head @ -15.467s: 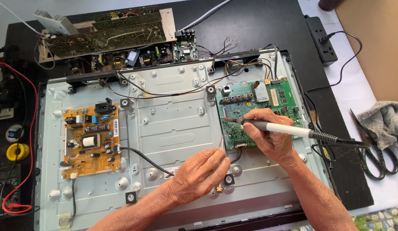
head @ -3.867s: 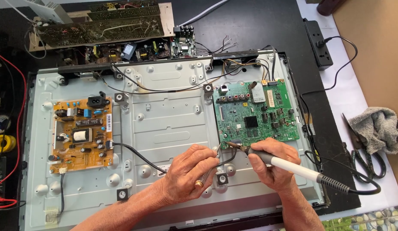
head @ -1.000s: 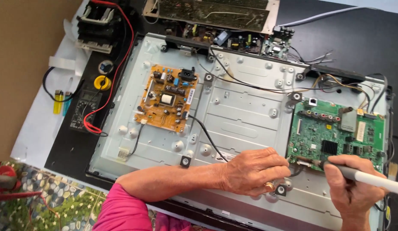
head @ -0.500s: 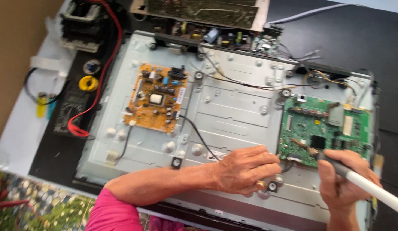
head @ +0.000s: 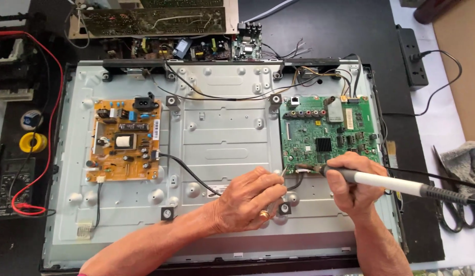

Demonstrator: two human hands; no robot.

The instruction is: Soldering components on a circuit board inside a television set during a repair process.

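An opened flat screen set lies face down, its silver metal back plate [head: 222,133] exposed. My right hand [head: 357,186] grips a white-handled soldering iron [head: 396,183], whose tip rests at the lower edge of the green circuit board [head: 327,133]. My left hand [head: 250,199] is pinched on a thin metal tool or solder wire [head: 282,173] pointing at the same spot, beside a black cable [head: 196,176]. That cable runs left to the orange power board [head: 126,140].
A second opened chassis with circuit boards [head: 160,30] lies along the top. At the left are a multimeter [head: 7,184] with red leads and a yellow spool [head: 32,142]. A power strip [head: 412,48] sits at upper right. Scissors [head: 454,209] and a grey cloth [head: 467,161] lie at the right.
The view swung back to the right and levelled, so the set is centred again. Both hands stay at the green board's lower edge with the iron.
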